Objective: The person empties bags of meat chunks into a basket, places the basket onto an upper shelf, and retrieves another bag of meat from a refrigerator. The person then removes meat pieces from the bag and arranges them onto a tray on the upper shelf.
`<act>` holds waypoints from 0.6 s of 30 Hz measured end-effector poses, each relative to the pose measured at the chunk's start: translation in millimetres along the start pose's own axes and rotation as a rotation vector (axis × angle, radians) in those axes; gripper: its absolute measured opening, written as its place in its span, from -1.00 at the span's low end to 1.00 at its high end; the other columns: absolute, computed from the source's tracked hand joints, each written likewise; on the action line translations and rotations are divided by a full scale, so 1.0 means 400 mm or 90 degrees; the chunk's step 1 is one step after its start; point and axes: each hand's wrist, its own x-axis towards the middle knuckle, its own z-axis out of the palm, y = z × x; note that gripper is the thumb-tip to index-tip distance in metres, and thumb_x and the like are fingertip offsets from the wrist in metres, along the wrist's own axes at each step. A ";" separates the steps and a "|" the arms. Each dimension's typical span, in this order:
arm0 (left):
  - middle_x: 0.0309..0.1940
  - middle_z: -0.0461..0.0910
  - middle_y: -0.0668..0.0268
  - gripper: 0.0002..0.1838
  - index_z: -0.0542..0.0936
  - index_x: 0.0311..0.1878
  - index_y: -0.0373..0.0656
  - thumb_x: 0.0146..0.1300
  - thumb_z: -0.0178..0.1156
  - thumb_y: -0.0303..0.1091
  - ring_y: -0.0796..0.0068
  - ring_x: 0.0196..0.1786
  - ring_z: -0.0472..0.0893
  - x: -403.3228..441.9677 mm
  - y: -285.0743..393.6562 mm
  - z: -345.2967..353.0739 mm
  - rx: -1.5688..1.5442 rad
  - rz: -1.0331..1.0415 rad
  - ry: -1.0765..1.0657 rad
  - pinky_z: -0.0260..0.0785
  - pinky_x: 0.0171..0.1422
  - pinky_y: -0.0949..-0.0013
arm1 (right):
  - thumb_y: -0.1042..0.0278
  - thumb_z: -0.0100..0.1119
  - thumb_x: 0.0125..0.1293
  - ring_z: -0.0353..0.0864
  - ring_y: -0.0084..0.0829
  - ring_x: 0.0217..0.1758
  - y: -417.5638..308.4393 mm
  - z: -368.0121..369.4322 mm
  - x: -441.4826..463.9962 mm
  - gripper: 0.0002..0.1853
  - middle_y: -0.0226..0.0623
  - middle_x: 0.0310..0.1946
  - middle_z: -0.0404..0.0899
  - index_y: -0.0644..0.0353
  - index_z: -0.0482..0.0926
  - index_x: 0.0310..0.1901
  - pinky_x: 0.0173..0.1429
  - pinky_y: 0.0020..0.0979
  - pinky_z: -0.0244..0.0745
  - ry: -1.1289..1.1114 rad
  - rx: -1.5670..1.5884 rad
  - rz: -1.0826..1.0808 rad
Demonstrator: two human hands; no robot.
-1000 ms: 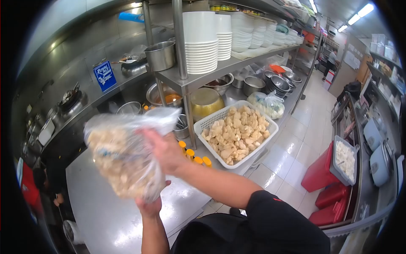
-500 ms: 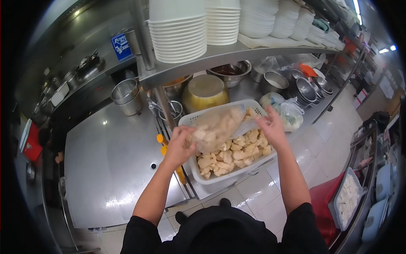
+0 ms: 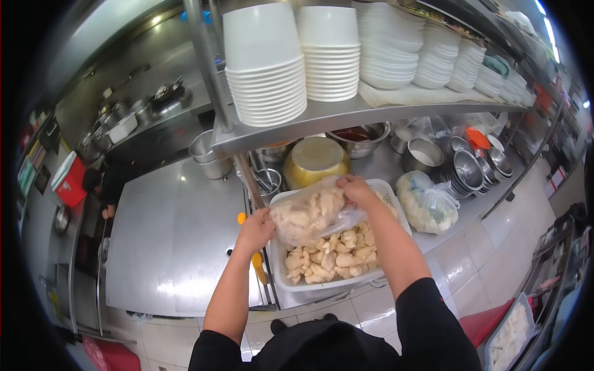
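A clear plastic bag (image 3: 306,213) full of pale, battered-looking food pieces lies slanted over a white plastic basket (image 3: 279,281). My left hand (image 3: 257,230) is closed on the bag's left end, fingers pinching the film. At the upper right end of the bag, my right hand (image 3: 357,190) grips the gathered plastic, its fingers curled round it. Loose pale-yellow food pieces (image 3: 334,256) fill the basket's near part. The bag hides the basket's far left part, and my right forearm covers some of its right side.
Behind the basket sits an upturned yellowish metal pot (image 3: 318,161). A tied plastic bag (image 3: 427,204) and stacked metal bowls (image 3: 464,170) stand to the right. Overhead, a steel shelf (image 3: 383,111) carries white tubs (image 3: 266,62). A steel counter (image 3: 173,247) extends left; another person (image 3: 110,191) is beyond.
My right hand has come left from the basket's right side and closed on the bag's right end. My left hand stays on the bag's left end. The camera view has shifted.
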 end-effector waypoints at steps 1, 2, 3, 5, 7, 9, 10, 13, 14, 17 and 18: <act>-0.35 0.58 0.15 -0.57 0.47 0.14 -0.41 0.24 0.13 -0.38 0.32 -0.37 0.64 0.013 -0.008 0.010 -0.081 -0.018 -0.003 0.54 -0.24 0.32 | 0.22 0.15 0.34 0.42 -0.51 -0.50 0.002 -0.004 -0.017 -0.69 -0.38 -0.42 0.58 0.25 0.64 -0.03 -0.40 -0.43 0.37 0.004 0.025 -0.052; -0.40 0.56 0.20 -0.61 0.48 0.11 -0.41 0.25 0.11 -0.40 0.38 -0.43 0.62 0.033 -0.029 0.028 -0.162 -0.037 -0.005 0.53 -0.32 0.36 | 0.23 0.14 0.35 0.42 -0.52 -0.48 0.012 -0.010 -0.034 -0.71 -0.39 -0.43 0.57 0.25 0.64 -0.05 -0.38 -0.45 0.37 0.007 0.050 -0.102; -0.44 0.55 0.25 -0.65 0.49 0.08 -0.42 0.27 0.10 -0.41 0.45 -0.49 0.59 0.040 -0.036 0.040 -0.241 -0.053 -0.009 0.51 -0.39 0.40 | 0.25 0.13 0.36 0.42 -0.53 -0.46 0.020 -0.016 -0.051 -0.73 -0.41 -0.43 0.56 0.25 0.64 -0.07 -0.35 -0.47 0.36 0.013 0.078 -0.152; -0.42 0.55 0.27 -0.78 0.50 -0.05 -0.36 0.30 0.07 -0.46 0.49 -0.50 0.58 0.045 -0.031 0.058 -0.213 -0.009 0.021 0.47 -0.46 0.41 | 0.28 0.10 0.40 0.41 -0.58 -0.43 0.026 -0.034 -0.081 -0.77 -0.47 -0.43 0.55 0.24 0.63 -0.11 -0.32 -0.51 0.34 0.082 -0.027 -0.245; -0.44 0.56 0.27 -0.83 0.52 -0.12 -0.34 0.30 0.07 -0.46 0.49 -0.52 0.58 0.040 -0.001 0.061 -0.193 0.063 0.038 0.46 -0.47 0.41 | 0.31 0.08 0.41 0.42 -0.62 -0.40 0.004 -0.064 -0.134 -0.79 -0.47 -0.42 0.56 0.26 0.62 -0.13 -0.29 -0.52 0.35 0.120 -0.032 -0.284; -0.47 0.56 0.28 -0.87 0.53 -0.19 -0.32 0.31 0.06 -0.46 0.50 -0.54 0.58 0.010 0.073 0.034 -0.162 0.125 0.054 0.47 -0.47 0.40 | 0.33 0.07 0.41 0.47 -0.65 -0.36 -0.068 -0.115 -0.214 -0.78 -0.43 -0.39 0.60 0.29 0.63 -0.14 -0.25 -0.51 0.39 0.122 0.058 -0.280; -0.48 0.56 0.28 -0.88 0.53 -0.22 -0.31 0.31 0.06 -0.46 0.50 -0.55 0.58 -0.003 0.113 0.019 -0.147 0.156 0.062 0.48 -0.46 0.40 | 0.35 0.07 0.41 0.45 -0.67 -0.36 -0.089 -0.138 -0.247 -0.79 -0.46 -0.40 0.59 0.29 0.62 -0.14 -0.26 -0.52 0.38 0.130 0.112 -0.297; -0.52 0.56 0.27 -0.88 0.54 -0.27 -0.32 0.31 0.06 -0.48 0.52 -0.56 0.59 -0.016 0.190 0.005 -0.158 0.236 0.122 0.50 -0.45 0.40 | 0.35 0.06 0.43 0.39 -0.73 -0.38 -0.100 -0.188 -0.291 -0.81 -0.56 -0.42 0.53 0.27 0.61 -0.16 -0.30 -0.57 0.31 0.158 0.201 -0.324; -0.50 0.56 0.27 -0.88 0.55 -0.28 -0.32 0.31 0.06 -0.48 0.51 -0.56 0.59 -0.030 0.198 0.009 -0.152 0.255 0.124 0.50 -0.45 0.40 | 0.33 0.05 0.45 0.36 -0.76 -0.40 -0.111 -0.197 -0.284 -0.82 -0.60 -0.42 0.51 0.24 0.60 -0.17 -0.33 -0.60 0.28 0.169 0.180 -0.316; -0.47 0.56 0.26 -0.88 0.55 -0.29 -0.31 0.31 0.06 -0.48 0.51 -0.54 0.61 -0.024 0.258 -0.003 -0.132 0.341 0.145 0.51 -0.45 0.39 | 0.34 0.03 0.46 0.37 -0.76 -0.40 -0.161 -0.247 -0.338 -0.82 -0.60 -0.41 0.51 0.24 0.58 -0.17 -0.33 -0.61 0.28 0.216 0.128 -0.347; -0.41 0.57 0.26 -0.88 0.56 -0.28 -0.30 0.30 0.06 -0.48 0.50 -0.52 0.62 -0.028 0.271 -0.003 -0.170 0.360 0.151 0.50 -0.43 0.39 | 0.36 0.03 0.45 0.38 -0.74 -0.38 -0.168 -0.258 -0.360 -0.82 -0.58 -0.41 0.51 0.27 0.58 -0.17 -0.30 -0.60 0.30 0.213 0.155 -0.356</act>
